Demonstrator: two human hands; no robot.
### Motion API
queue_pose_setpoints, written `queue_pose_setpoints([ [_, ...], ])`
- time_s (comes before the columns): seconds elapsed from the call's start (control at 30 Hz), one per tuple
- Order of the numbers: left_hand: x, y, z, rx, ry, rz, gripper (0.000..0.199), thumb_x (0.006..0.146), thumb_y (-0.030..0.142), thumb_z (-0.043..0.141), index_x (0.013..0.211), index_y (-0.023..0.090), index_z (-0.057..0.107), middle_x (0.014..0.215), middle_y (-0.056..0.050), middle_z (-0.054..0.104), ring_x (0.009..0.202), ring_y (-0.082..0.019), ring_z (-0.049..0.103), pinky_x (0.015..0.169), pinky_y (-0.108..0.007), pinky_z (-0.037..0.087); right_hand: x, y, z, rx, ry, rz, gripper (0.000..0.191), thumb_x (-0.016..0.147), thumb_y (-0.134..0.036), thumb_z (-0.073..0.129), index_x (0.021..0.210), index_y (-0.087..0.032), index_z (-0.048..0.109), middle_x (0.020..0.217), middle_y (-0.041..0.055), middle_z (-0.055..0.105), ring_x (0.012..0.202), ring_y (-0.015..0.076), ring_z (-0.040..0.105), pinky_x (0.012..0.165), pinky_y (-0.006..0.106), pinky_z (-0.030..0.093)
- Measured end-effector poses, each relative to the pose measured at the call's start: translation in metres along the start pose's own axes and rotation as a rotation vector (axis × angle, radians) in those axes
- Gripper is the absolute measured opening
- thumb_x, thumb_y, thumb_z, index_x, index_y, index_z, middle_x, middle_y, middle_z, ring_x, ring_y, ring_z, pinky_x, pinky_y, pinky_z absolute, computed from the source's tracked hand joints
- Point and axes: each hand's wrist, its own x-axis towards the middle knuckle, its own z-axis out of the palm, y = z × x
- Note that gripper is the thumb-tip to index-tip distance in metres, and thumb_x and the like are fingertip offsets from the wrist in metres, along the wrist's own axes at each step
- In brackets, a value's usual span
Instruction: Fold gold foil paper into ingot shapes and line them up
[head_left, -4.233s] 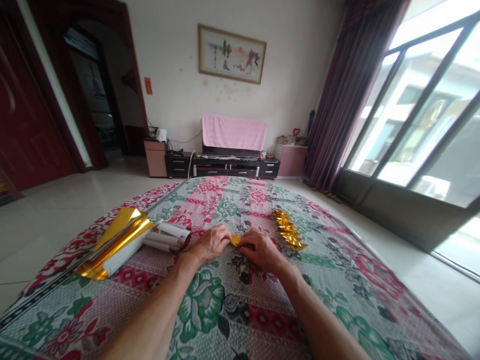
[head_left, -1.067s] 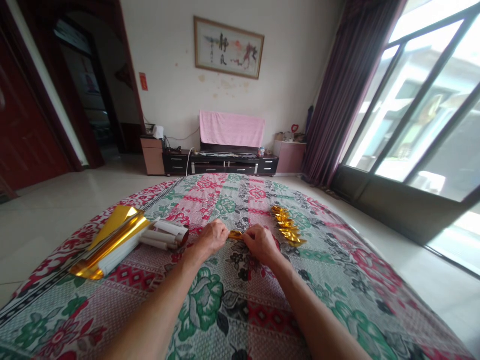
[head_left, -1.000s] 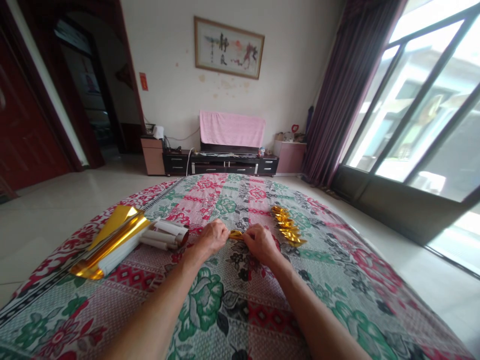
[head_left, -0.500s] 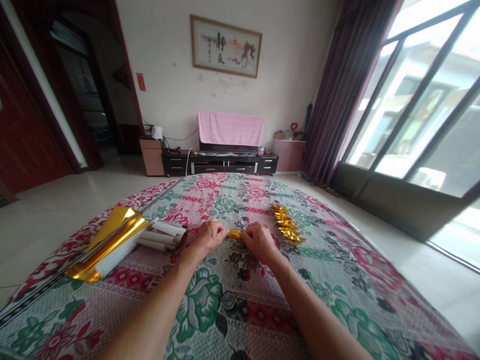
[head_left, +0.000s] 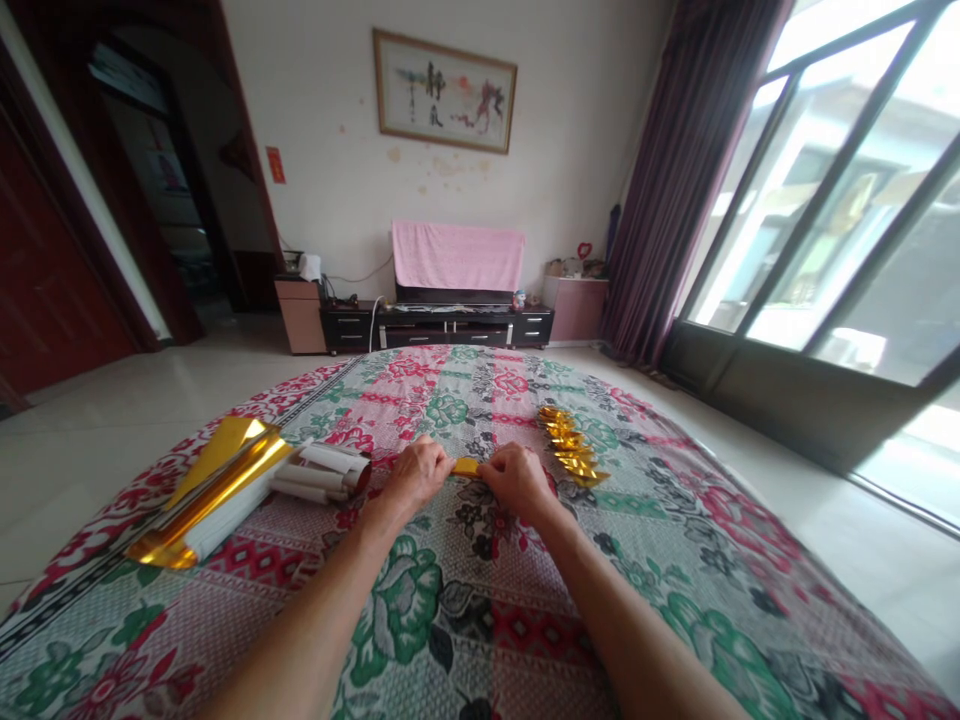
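A small strip of folded gold foil paper (head_left: pixel 466 467) stretches between my two hands, just above the flowered tablecloth. My left hand (head_left: pixel 420 472) pinches its left end with closed fingers. At the right end, the fingers of my right hand (head_left: pixel 517 474) are closed on the same paper; both ends are hidden by the fingers. To the right lies a row of several folded gold foil pieces (head_left: pixel 571 447), overlapping one another. On the left rests a stack of gold foil sheets (head_left: pixel 217 490), partly curled with white undersides.
Rolled white-backed papers (head_left: pixel 319 472) lie between the gold sheets and my left hand. The round table wears a patterned tablecloth (head_left: pixel 450 412). Beyond it stand a low black cabinet (head_left: pixel 450 330) and a screen draped with a pink cloth (head_left: pixel 459 255).
The gold paper between my hands now looks flatter and smoother on its visible face. Both hands keep their pinch with hardly any movement; the view has shifted slightly.
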Motion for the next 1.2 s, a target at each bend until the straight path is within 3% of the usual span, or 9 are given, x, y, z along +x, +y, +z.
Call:
queue_pose_setpoints([
  [0.37, -0.001, 0.003, -0.001, 0.017, 0.003, -0.013, 0.022, 0.079, 0.025, 0.049, 0.063, 0.015, 0.06, 0.071, -0.004, 0.056, 0.064, -0.012, 0.051, 0.061, -0.023, 0.035, 0.001, 0.0, 0.0, -0.119, 0.002, -0.085, 0.027, 0.076, -0.02, 0.051, 0.052, -0.013, 0.063, 0.057, 0.0035, 0.058, 0.058, 0.0104, 0.049, 0.054, 0.019, 0.031],
  [0.67, -0.001, 0.002, 0.002, 0.058, 0.006, -0.012, 0.022, 0.081, 0.026, 0.047, 0.066, 0.016, 0.059, 0.074, -0.003, 0.055, 0.066, -0.012, 0.052, 0.062, -0.022, 0.035, -0.001, -0.007, -0.002, -0.121, 0.002, 0.035, 0.023, 0.072, -0.023, 0.054, 0.054, -0.013, 0.063, 0.058, 0.0023, 0.058, 0.051, 0.0085, 0.046, 0.05, 0.02, 0.028],
  [1.2, -0.002, 0.001, 0.007, 0.061, 0.014, -0.024, 0.015, 0.079, 0.027, 0.05, 0.071, 0.016, 0.058, 0.075, -0.004, 0.054, 0.069, -0.013, 0.052, 0.062, -0.023, 0.035, -0.001, -0.006, 0.002, -0.115, 0.019, 0.031, 0.019, 0.071, -0.023, 0.056, 0.057, -0.013, 0.064, 0.066, 0.0051, 0.061, 0.06, 0.011, 0.051, 0.057, 0.021, 0.033],
])
